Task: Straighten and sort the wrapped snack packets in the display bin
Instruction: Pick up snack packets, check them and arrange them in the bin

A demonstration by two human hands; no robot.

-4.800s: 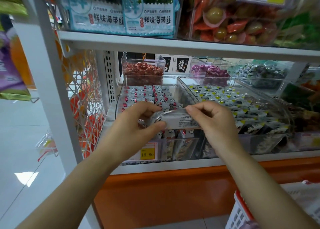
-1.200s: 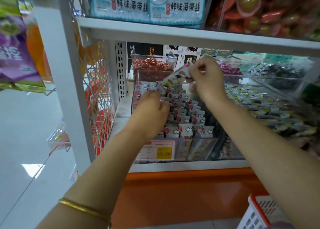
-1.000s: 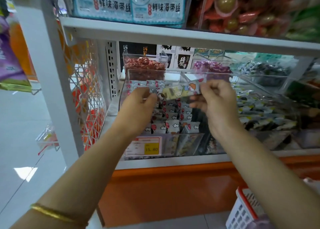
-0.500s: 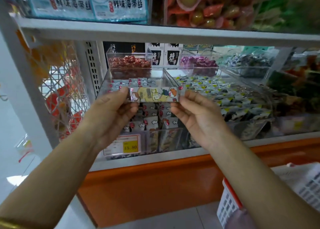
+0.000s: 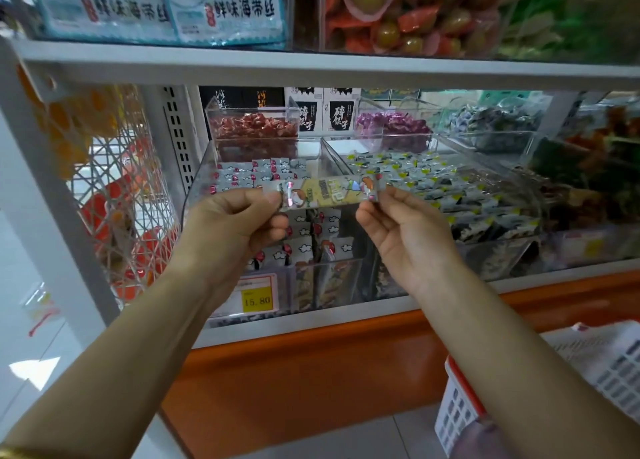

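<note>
Pinching a long yellow printed foil packet by its ends, left hand and right hand hold it mid-frame above the clear plastic bin. The silver-red packets inside look mostly straightened, while this one awaits sorting.

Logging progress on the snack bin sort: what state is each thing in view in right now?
Left hand: pinches the long packet's left end.
Right hand: pinches its right end.
Long packet: held level above the bin, printed side showing.
Clear bin: open-topped, partly filled.
Red-and-white packets: in rows inside the bin.
Price tag: on the bin's front, reads 15.80.
</note>
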